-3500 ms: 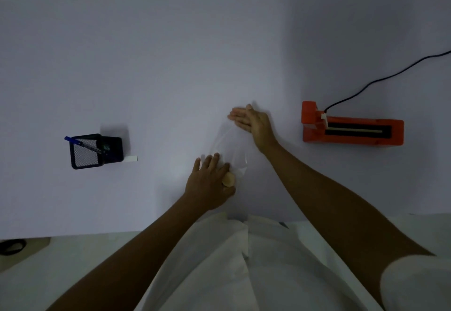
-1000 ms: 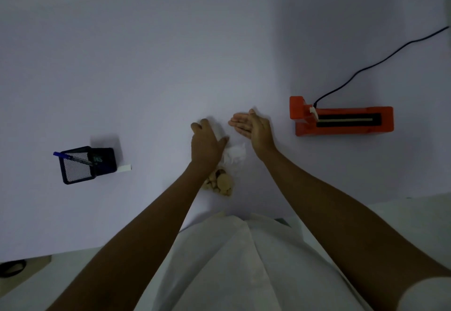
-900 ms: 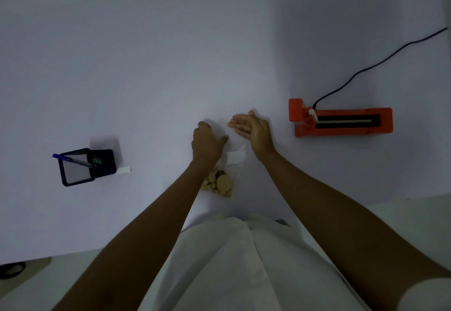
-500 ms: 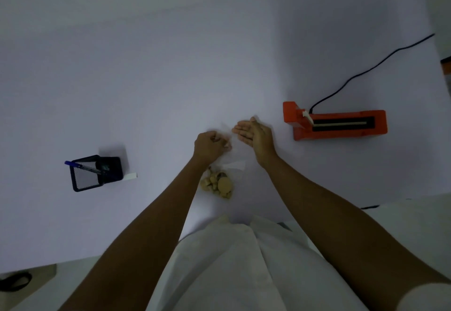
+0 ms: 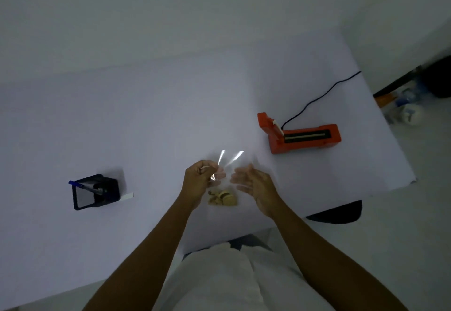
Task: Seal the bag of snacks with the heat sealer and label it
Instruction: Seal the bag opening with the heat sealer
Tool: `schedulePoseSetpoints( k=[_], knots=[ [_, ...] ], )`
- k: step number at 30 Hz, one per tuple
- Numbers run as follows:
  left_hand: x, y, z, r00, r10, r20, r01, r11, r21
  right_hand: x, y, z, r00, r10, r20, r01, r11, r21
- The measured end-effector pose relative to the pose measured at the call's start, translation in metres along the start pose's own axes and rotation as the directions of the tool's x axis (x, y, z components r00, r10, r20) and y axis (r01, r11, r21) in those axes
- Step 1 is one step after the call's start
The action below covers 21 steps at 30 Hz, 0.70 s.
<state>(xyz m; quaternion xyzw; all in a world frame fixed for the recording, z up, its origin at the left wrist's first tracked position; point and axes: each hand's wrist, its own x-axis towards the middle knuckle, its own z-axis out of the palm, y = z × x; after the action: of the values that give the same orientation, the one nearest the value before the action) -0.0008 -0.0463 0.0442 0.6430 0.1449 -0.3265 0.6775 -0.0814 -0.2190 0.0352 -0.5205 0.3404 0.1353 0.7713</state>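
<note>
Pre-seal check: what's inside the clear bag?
Tan round snacks are bunched at the bottom of the clear bag; the film above them looks empty. The left hand pinches the upper left part, covering it. Snack count unreadable.

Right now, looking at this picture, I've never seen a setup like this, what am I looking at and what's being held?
No machine here: one camera worn on a person's head looks down at their own arms over a white table. The left hand pinches the top of a clear plastic bag with pale round snacks at its bottom. The right hand is open beside the bag; whether it touches I cannot tell. To the right lies an orange heat sealer with a black cord. To the left stands a black pen holder with a blue pen, a small white strip beside it.
</note>
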Motion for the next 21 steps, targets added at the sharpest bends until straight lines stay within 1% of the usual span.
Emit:
schedulePoseSetpoints(
  k=[4,8,11,14,18,21],
  knots=[
    [-0.015,0.0,0.013,0.998,0.001,0.066,0.001,1.0,-0.017,-0.026,0.001,-0.008,0.981,-0.161,-0.103,0.142,0.974,-0.177],
    [-0.023,-0.001,0.035,0.992,-0.004,0.126,0.004,1.0,0.0,-0.041,-0.005,-0.024,0.943,-0.245,-0.225,0.205,0.96,-0.189],
    [-0.023,-0.001,0.056,0.991,-0.038,0.131,0.038,0.999,0.001,-0.049,-0.007,-0.043,0.929,-0.231,-0.29,0.205,0.972,-0.119],
    [-0.019,0.0,0.08,0.98,-0.077,0.181,0.072,0.997,0.037,-0.05,-0.011,-0.07,0.925,-0.204,-0.32,0.189,0.979,-0.078],
    [-0.008,-0.008,0.12,0.968,-0.123,0.219,0.1,0.988,0.114,-0.046,-0.024,-0.116,0.919,-0.183,-0.348,0.175,0.983,-0.056],
    [0.002,-0.013,0.159,0.965,-0.114,0.235,0.081,0.986,0.145,-0.038,-0.04,-0.156,0.914,-0.19,-0.359,0.182,0.982,-0.056]
  ],
)
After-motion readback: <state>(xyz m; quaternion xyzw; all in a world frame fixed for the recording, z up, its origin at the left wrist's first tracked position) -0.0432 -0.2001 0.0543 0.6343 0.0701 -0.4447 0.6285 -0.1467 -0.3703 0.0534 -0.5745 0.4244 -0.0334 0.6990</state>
